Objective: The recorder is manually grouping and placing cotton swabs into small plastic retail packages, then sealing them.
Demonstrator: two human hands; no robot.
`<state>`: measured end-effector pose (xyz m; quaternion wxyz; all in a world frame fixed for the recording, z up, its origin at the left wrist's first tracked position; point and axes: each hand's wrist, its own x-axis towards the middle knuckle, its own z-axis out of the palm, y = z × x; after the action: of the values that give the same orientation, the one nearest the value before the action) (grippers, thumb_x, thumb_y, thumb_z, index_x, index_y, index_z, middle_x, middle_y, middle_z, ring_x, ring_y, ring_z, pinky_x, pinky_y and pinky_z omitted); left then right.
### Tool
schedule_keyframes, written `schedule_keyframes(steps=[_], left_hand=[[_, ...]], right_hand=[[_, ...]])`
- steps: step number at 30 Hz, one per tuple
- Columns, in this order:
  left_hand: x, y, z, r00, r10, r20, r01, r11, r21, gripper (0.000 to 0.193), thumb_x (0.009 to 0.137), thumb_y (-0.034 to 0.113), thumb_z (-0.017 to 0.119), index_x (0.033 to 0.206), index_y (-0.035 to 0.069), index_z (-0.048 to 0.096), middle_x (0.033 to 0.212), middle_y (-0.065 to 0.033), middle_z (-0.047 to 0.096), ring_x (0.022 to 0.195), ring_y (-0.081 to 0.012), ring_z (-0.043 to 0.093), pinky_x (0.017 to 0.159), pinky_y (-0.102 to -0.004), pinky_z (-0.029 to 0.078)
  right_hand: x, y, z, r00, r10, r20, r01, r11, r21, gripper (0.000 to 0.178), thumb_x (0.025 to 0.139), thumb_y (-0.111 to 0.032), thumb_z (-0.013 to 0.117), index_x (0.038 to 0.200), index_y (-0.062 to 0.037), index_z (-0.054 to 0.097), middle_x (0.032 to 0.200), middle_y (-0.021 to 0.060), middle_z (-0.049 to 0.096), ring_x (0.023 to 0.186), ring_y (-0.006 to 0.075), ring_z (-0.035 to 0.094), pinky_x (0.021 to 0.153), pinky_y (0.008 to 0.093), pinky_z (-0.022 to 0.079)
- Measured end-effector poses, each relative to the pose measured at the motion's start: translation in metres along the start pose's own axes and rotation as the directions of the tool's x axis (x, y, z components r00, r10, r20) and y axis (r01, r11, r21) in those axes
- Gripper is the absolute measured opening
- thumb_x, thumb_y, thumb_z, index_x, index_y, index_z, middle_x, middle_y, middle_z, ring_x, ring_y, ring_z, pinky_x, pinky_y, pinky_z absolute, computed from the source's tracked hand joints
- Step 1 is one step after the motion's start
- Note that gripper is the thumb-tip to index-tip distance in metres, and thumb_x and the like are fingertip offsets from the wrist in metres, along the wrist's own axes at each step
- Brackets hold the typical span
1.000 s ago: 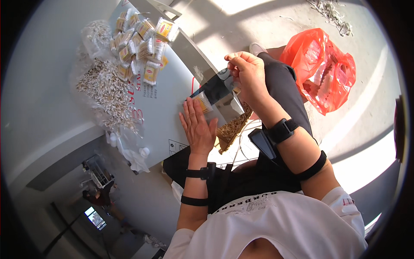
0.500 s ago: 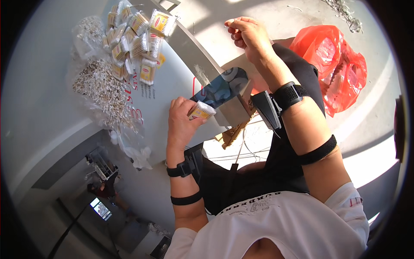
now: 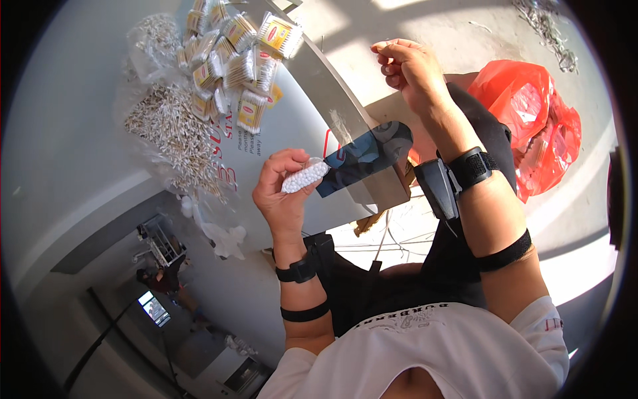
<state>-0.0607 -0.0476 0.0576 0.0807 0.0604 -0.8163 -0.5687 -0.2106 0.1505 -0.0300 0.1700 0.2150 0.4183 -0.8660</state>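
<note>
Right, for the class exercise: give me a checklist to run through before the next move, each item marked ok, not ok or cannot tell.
1. Swab pack gripped by the left hand: ok, held with its white tips facing the camera.
2. Right hand apart from the pack: ok, a clear gap separates them.
3. Right hand free of any small item: cannot tell, too small to make out.
4. Pile of packs neatly stacked: not ok, they lie at mixed angles.
5. Loose swabs lined up: not ok, a tangled heap.
6. Red bag clear of both hands: ok, neither touches it.
</note>
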Motion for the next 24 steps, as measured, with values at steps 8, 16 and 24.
schedule_keyframes(steps=[8,16,24], left_hand=[[0.012,0.001,0.015,0.996,0.002,-0.091,-0.003,1.0,-0.016,0.035,0.063,-0.012,0.078,0.087,0.001,0.057,0.096,-0.0106,0.064,0.087,-0.0155,0.061,0.08,-0.0295,0.053],[0.021,-0.002,0.026,0.982,0.017,-0.188,-0.021,1.0,-0.021,0.034,0.065,-0.009,0.079,0.091,0.0,0.059,0.101,-0.0096,0.063,0.089,-0.0156,0.061,0.083,-0.0284,0.051],[0.027,0.001,0.01,0.979,0.176,-0.099,-0.153,0.967,0.205,0.028,0.07,-0.004,0.076,0.096,0.001,0.066,0.097,-0.0083,0.065,0.09,-0.0199,0.061,0.082,-0.0293,0.048]], right_hand=[[-0.024,-0.001,0.022,0.731,0.01,0.683,0.161,0.969,-0.187,0.024,0.074,0.003,0.071,0.097,-0.0003,0.067,0.078,-0.004,0.06,0.056,0.0019,0.042,0.05,0.019,0.034],[-0.045,0.016,0.039,0.609,-0.012,0.793,0.32,0.918,-0.233,0.029,0.071,0.01,0.067,0.098,-0.0002,0.07,0.095,0.0065,0.064,0.086,0.0149,0.062,0.075,0.0239,0.052],[-0.043,0.018,0.041,0.669,0.017,0.743,0.264,0.929,-0.258,0.03,0.073,0.013,0.061,0.099,-0.0003,0.07,0.093,0.0061,0.064,0.08,0.0126,0.063,0.068,0.0232,0.054]])
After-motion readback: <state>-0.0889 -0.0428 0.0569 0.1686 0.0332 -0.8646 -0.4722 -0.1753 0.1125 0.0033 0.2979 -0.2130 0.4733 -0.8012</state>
